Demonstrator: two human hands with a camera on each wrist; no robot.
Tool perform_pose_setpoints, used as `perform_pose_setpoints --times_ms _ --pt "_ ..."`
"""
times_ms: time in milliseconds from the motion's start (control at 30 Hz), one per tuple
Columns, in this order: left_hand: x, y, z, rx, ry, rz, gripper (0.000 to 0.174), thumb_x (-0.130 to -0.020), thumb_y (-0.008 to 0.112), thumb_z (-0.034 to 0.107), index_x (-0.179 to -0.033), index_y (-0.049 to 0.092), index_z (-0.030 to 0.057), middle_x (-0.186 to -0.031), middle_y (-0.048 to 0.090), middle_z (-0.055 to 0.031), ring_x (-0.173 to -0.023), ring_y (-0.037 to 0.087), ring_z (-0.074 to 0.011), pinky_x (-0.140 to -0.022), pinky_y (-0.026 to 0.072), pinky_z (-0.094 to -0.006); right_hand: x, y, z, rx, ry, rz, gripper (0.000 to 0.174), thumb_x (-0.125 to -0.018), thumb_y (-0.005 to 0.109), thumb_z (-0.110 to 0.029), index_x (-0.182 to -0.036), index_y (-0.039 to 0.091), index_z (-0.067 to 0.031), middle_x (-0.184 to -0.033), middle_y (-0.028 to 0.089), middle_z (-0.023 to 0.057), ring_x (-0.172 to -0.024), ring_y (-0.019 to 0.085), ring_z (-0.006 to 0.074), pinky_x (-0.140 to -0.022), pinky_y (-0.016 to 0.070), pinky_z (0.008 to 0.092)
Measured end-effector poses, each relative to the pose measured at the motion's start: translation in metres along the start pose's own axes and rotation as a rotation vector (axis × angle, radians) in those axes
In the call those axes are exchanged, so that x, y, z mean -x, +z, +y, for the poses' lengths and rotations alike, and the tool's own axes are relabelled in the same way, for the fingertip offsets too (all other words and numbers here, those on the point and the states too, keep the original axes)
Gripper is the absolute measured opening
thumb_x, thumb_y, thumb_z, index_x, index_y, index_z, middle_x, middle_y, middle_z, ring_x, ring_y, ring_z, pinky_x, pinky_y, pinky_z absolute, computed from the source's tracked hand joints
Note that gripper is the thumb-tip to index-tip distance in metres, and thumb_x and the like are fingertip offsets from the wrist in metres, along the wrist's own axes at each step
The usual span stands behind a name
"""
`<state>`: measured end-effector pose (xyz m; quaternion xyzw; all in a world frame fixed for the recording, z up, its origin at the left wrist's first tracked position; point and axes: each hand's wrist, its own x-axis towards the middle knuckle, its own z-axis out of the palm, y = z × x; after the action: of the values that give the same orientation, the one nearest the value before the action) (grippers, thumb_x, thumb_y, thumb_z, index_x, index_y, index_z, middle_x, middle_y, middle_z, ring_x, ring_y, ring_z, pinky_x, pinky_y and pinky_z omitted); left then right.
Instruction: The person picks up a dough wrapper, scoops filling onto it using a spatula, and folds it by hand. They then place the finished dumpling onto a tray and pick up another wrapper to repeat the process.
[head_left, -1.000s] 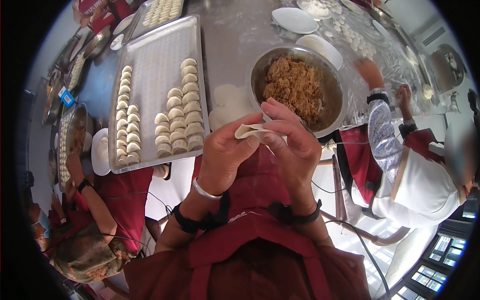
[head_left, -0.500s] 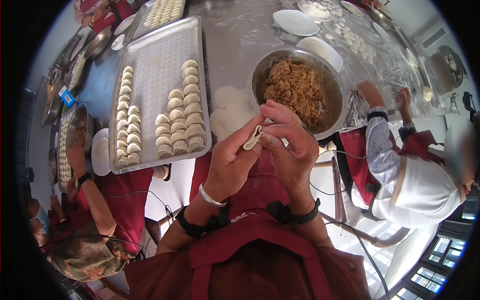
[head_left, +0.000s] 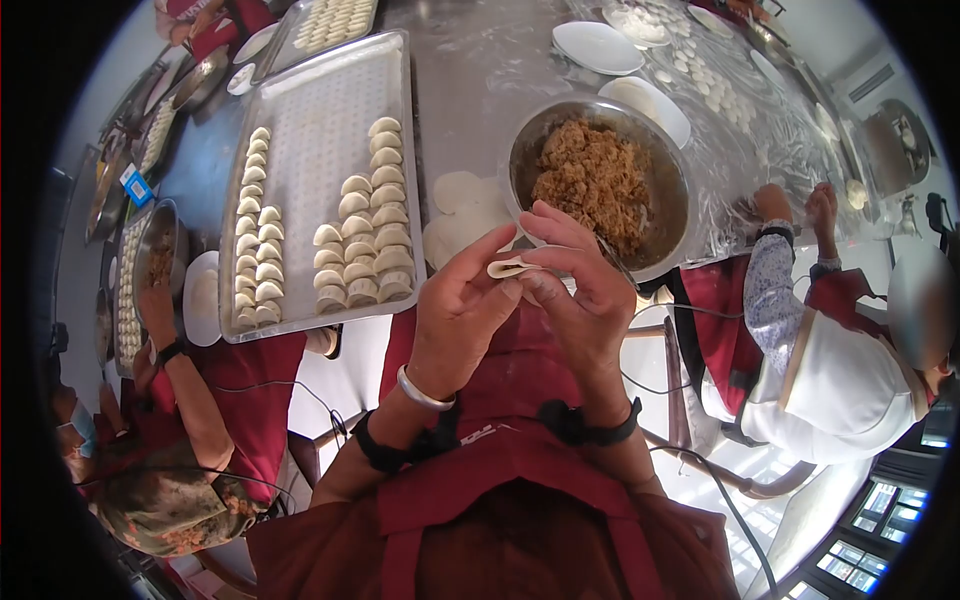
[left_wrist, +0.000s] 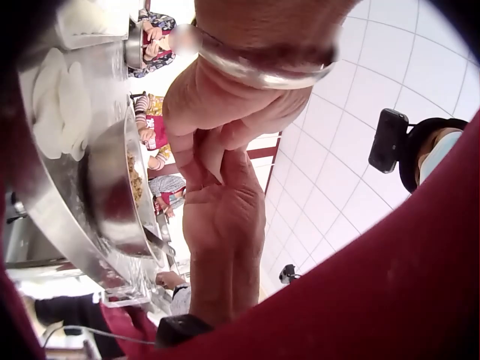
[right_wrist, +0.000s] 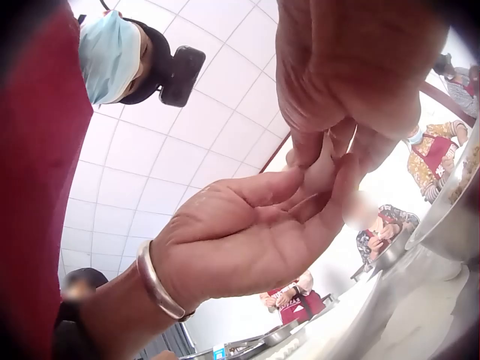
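A half-folded dumpling (head_left: pixel 513 268) is held between both hands in front of the chest, its wrapper bent over with a narrow dark gap along the edge. My left hand (head_left: pixel 455 315), with a silver bangle at the wrist, pinches one side between thumb and forefinger. Opposite it, my right hand (head_left: pixel 580 290) pinches the other side, its upper fingers extended. In the right wrist view the pale dumpling (right_wrist: pixel 320 171) shows between the fingertips, partly covered by them. Just beyond the hands stands a steel bowl of brown filling (head_left: pixel 590 180).
Left of the bowl lie flat round wrappers (head_left: pixel 460 215). A metal tray (head_left: pixel 305 95) with rows of finished dumplings stands to the left. White plates (head_left: pixel 598 48) sit at the back. People work on both sides, one in a white top (head_left: pixel 840 390) at the right.
The wrapper turned from a wide fold to a narrow upright one, then to a flatter fold with a slit. Both hands stayed near the bowl, fingers shifting along the edge.
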<state>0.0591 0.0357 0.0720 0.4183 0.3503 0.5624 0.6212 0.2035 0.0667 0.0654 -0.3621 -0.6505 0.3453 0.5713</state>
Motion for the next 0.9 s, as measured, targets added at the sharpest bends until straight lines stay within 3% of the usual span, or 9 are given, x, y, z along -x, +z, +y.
perform_pose_setpoints --times_ms 100,200,333,400,500,700,800,900 --pt "0.002 0.0 -0.003 -0.12 0.028 0.017 0.046 -0.099 0.052 0.003 -0.143 0.041 -0.0053 -0.127 0.059 -0.0132 -0.117 0.057 -0.0163 -0.1 0.0464 -0.0295 0.001 0.007 -0.004 -0.014 0.025 0.049 0.017 -0.076 0.072 0.002 -0.093 0.071 -0.0008 -0.117 0.068 0.0176 -0.121 0.058 0.0364 -0.1 0.0459 0.0425" --pt "0.001 0.001 -0.004 -0.28 0.111 -0.003 0.047 -0.097 0.054 0.001 -0.142 0.044 -0.0041 -0.121 0.064 -0.0092 -0.106 0.059 -0.0081 -0.089 0.0476 -0.0219 0.001 0.006 -0.002 0.04 -0.064 0.028 0.015 -0.076 0.072 0.003 -0.091 0.07 -0.0003 -0.116 0.069 0.0167 -0.119 0.059 0.0366 -0.098 0.0475 0.0419" --pt "0.001 -0.005 0.006 -0.416 0.019 -0.071 0.05 -0.095 0.053 -0.002 -0.144 0.041 -0.0037 -0.117 0.063 -0.0071 -0.102 0.058 -0.0074 -0.088 0.0479 -0.0223 0.0 -0.001 0.001 0.157 -0.154 -0.042 0.02 -0.074 0.074 0.0 -0.094 0.071 -0.0005 -0.116 0.069 0.0147 -0.121 0.058 0.036 -0.098 0.0478 0.0421" --pt "0.0 -0.007 0.008 -0.394 0.005 -0.097 0.054 -0.095 0.052 -0.002 -0.147 0.037 -0.0033 -0.117 0.062 -0.0065 -0.1 0.057 -0.0077 -0.086 0.0481 -0.0228 -0.002 -0.006 -0.002 0.224 -0.149 -0.097 0.024 -0.073 0.076 -0.003 -0.097 0.071 -0.0008 -0.119 0.068 0.0139 -0.124 0.056 0.0357 -0.098 0.0474 0.0423" --pt "-0.001 -0.004 0.006 -0.239 -0.009 -0.102 0.06 -0.095 0.051 -0.003 -0.15 0.03 -0.0024 -0.118 0.059 -0.0063 -0.099 0.056 -0.0079 -0.085 0.0483 -0.0236 -0.007 -0.01 -0.015 0.019 0.078 -0.154 0.029 -0.072 0.078 -0.007 -0.1 0.071 -0.0014 -0.124 0.066 0.0137 -0.128 0.053 0.0354 -0.098 0.0476 0.0424" --pt "0.001 -0.005 0.009 -0.23 -0.033 -0.152 0.06 -0.096 0.051 -0.002 -0.151 0.026 -0.003 -0.124 0.06 -0.0104 -0.106 0.058 -0.0111 -0.088 0.0489 -0.025 -0.006 -0.015 -0.001 -0.007 -0.015 -0.261 0.029 -0.073 0.078 -0.004 -0.101 0.071 -0.0022 -0.127 0.064 0.0142 -0.129 0.052 0.0344 -0.09 0.0524 0.0371" --pt "0.005 -0.003 0.006 -0.124 -0.05 -0.078 0.056 -0.097 0.05 -0.002 -0.149 0.03 -0.0039 -0.123 0.061 -0.0114 -0.104 0.06 -0.0114 -0.087 0.0487 -0.0245 -0.001 -0.011 -0.002 -0.113 0.09 -0.181 0.025 -0.074 0.075 0.002 -0.098 0.071 -0.0028 -0.124 0.065 0.0144 -0.128 0.054 0.0334 -0.088 0.053 0.035" --pt "0.006 -0.001 0.005 -0.209 -0.063 0.001 0.052 -0.098 0.053 0.001 -0.146 0.035 -0.0058 -0.128 0.058 -0.0128 -0.112 0.057 -0.0138 -0.095 0.0469 -0.0271 -0.002 -0.009 -0.003 -0.035 0.043 -0.123 0.022 -0.074 0.072 0.006 -0.094 0.071 -0.0032 -0.121 0.067 0.0141 -0.125 0.056 0.0324 -0.087 0.0533 0.0351"
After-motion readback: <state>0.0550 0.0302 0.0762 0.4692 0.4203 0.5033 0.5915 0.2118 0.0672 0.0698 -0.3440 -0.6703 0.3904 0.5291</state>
